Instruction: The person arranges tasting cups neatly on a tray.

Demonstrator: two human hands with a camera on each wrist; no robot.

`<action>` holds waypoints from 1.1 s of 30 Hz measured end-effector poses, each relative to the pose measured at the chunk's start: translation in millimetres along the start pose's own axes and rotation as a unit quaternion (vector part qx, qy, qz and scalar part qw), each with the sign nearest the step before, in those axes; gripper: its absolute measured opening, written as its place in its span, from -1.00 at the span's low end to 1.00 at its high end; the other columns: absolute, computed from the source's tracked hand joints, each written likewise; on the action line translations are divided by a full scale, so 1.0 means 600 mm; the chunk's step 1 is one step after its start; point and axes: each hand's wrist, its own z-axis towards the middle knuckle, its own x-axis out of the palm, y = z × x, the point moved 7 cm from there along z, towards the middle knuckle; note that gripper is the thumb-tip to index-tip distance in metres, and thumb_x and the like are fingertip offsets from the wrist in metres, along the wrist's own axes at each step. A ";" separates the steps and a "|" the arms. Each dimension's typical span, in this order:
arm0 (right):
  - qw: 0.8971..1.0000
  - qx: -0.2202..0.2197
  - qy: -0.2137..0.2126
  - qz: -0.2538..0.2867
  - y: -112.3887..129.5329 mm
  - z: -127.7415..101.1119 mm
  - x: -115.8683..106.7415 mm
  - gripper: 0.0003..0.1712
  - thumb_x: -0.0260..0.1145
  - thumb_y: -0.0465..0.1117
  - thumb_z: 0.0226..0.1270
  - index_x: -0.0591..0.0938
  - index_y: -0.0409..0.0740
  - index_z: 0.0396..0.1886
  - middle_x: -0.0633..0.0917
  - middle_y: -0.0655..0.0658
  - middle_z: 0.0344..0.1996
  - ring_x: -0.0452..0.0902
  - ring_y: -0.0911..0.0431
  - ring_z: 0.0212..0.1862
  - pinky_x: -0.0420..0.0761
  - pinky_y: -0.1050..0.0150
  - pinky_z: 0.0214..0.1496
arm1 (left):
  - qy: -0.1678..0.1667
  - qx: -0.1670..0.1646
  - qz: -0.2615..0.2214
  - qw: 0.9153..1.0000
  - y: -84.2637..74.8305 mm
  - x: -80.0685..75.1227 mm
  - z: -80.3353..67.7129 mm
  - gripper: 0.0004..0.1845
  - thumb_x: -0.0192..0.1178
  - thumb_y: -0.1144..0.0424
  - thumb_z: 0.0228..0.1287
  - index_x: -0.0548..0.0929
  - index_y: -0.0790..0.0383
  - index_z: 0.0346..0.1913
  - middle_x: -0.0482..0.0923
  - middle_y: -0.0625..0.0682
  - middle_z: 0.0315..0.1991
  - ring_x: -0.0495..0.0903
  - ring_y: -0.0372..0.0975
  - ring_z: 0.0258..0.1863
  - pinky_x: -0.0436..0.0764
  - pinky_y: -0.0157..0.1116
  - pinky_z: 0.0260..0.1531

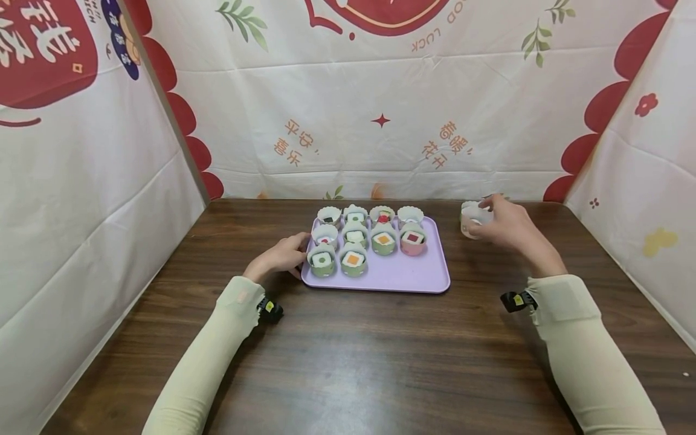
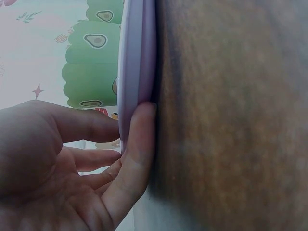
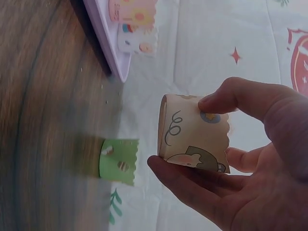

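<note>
A lilac tray [image 1: 424,278] on the dark wood table carries several paper cups [image 1: 383,240] with toy sushi pieces inside. My left hand [image 1: 283,254] rests at the tray's left edge; in the left wrist view its fingertips [image 2: 140,120] touch the tray rim [image 2: 137,57] beside green cups [image 2: 91,72]. To the right of the tray, my right hand [image 1: 502,223] pinches a cream patterned paper cup [image 3: 192,132], held just above the table between thumb and fingers. A green paper cup [image 3: 119,161] stands on the table near it.
Printed cloth walls enclose the table on the left, back and right. The tray's front right part [image 1: 413,272] is bare. Open wood tabletop [image 1: 353,362] lies between my forearms.
</note>
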 end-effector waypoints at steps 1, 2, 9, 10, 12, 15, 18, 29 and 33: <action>1.000 -0.005 0.001 -0.001 0.005 0.000 0.002 -0.10 0.40 0.16 0.31 0.34 -0.41 0.36 0.54 -0.52 0.14 0.46 -0.28 0.07 0.57 -0.16 0.03 | 0.000 0.000 0.001 1.000 0.000 0.000 0.000 -0.36 -0.06 0.36 0.52 0.10 0.39 0.58 0.43 0.35 0.15 0.65 0.03 -0.03 0.83 -0.20 -0.33; 1.000 -0.012 0.000 -0.003 0.010 0.000 0.004 -0.11 0.41 0.13 0.30 0.34 -0.41 0.35 0.56 -0.53 0.12 0.47 -0.28 0.06 0.57 -0.17 0.03 | -0.001 0.000 0.000 1.000 0.000 0.000 0.001 -0.36 -0.06 0.36 0.52 0.10 0.40 0.58 0.43 0.36 0.14 0.65 0.03 -0.03 0.83 -0.20 -0.33; 0.999 -0.051 -0.009 -0.003 0.051 -0.004 0.026 -0.19 0.47 0.05 0.24 0.41 -0.42 0.26 0.62 -0.51 0.02 0.54 -0.27 0.00 0.59 -0.17 0.02 | 0.001 -0.004 -0.006 1.000 0.003 0.000 0.005 -0.36 -0.06 0.38 0.51 0.10 0.40 0.58 0.42 0.35 0.13 0.64 0.04 -0.03 0.83 -0.20 -0.33; 0.998 -0.056 -0.009 -0.002 0.057 -0.005 0.030 -0.20 0.47 0.04 0.24 0.43 -0.42 0.25 0.63 -0.50 0.01 0.55 -0.26 0.00 0.60 -0.17 0.02 | 0.002 -0.003 -0.006 1.000 0.004 0.000 0.005 -0.36 -0.06 0.38 0.51 0.10 0.40 0.58 0.42 0.35 0.13 0.64 0.04 -0.03 0.83 -0.19 -0.33; 0.998 -0.063 -0.006 0.001 0.068 -0.007 0.038 -0.21 0.48 0.04 0.23 0.44 -0.42 0.24 0.64 -0.48 0.01 0.55 -0.25 0.01 0.60 -0.16 0.02 | 0.002 -0.003 -0.004 1.000 0.005 -0.001 0.006 -0.36 -0.06 0.38 0.51 0.10 0.40 0.58 0.43 0.35 0.12 0.64 0.04 -0.03 0.83 -0.20 -0.33; 0.997 -0.077 -0.004 0.004 0.084 -0.010 0.047 -0.23 0.49 0.03 0.24 0.46 -0.43 0.21 0.65 -0.48 0.01 0.55 -0.25 0.02 0.59 -0.17 0.05 | 0.001 -0.001 -0.005 1.000 0.004 -0.001 0.005 -0.36 -0.06 0.37 0.51 0.10 0.40 0.58 0.44 0.35 0.11 0.64 0.03 -0.04 0.83 -0.20 -0.33; 0.996 -0.087 0.002 0.008 0.095 -0.012 0.054 -0.24 0.48 0.03 0.25 0.46 -0.44 0.21 0.65 -0.49 0.04 0.55 -0.25 0.05 0.58 -0.18 0.07 | 0.001 0.003 -0.003 1.000 0.002 -0.001 0.004 -0.36 -0.06 0.36 0.52 0.10 0.41 0.58 0.44 0.36 0.11 0.64 0.03 -0.05 0.83 -0.20 -0.34; 0.993 -0.119 0.015 0.002 0.136 -0.018 0.078 -0.28 0.47 -0.03 0.25 0.47 -0.42 0.23 0.66 -0.47 0.06 0.58 -0.24 0.08 0.60 -0.18 0.11 | 0.003 0.005 -0.004 1.000 0.004 -0.001 0.005 -0.36 -0.05 0.34 0.53 0.10 0.40 0.58 0.44 0.37 0.15 0.67 0.02 -0.05 0.84 -0.20 -0.32; 0.991 -0.133 0.015 -0.006 0.152 -0.022 0.089 -0.27 0.48 -0.03 0.23 0.48 -0.41 0.23 0.66 -0.48 0.09 0.60 -0.25 0.09 0.62 -0.17 0.09 | 0.002 0.005 -0.004 1.000 0.005 0.000 0.004 -0.35 -0.03 0.32 0.53 0.10 0.39 0.58 0.44 0.37 0.17 0.67 0.02 -0.04 0.84 -0.20 -0.31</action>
